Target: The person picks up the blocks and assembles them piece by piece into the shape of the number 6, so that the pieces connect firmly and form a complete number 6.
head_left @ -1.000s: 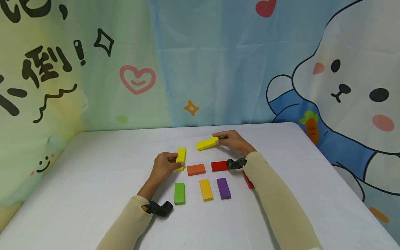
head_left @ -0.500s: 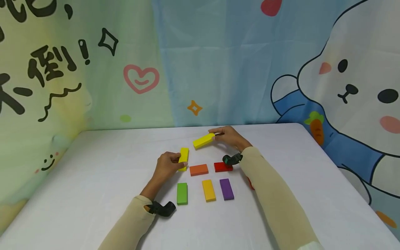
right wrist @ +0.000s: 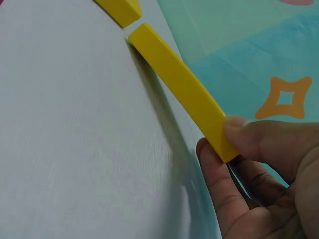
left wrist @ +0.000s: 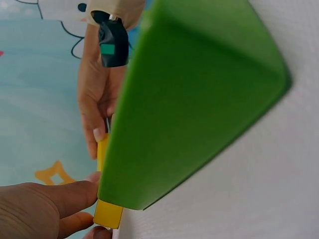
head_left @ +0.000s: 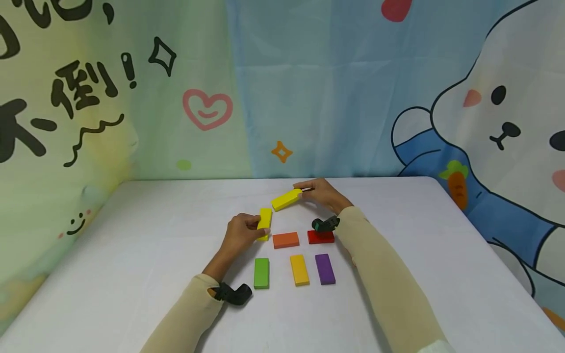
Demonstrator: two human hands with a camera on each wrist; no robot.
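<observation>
My left hand (head_left: 240,235) grips a yellow block (head_left: 265,221) between thumb and fingers, its long side pointing away from me. At the far side, my right hand (head_left: 322,193) pinches the end of another yellow block (head_left: 286,200), which slants. The near end of this block lies close to the far end of the first, with a small gap in the right wrist view. A thin dark strip shows between the right fingers (right wrist: 219,184). In the left wrist view a large green block (left wrist: 194,109) covers much of the held yellow block (left wrist: 108,214).
On the white table (head_left: 132,274), an orange block (head_left: 286,240) and a red block (head_left: 321,237) lie in a row. Nearer are a green block (head_left: 262,273), a yellow-orange block (head_left: 299,270) and a purple block (head_left: 325,269). The right sleeve (head_left: 379,274) hides another red block. A printed curtain (head_left: 309,98) hangs behind.
The right hand has moved left with its yellow block, bringing it closer to the left hand's block. The head view has turned slightly left. The left hand keeps its grip.
</observation>
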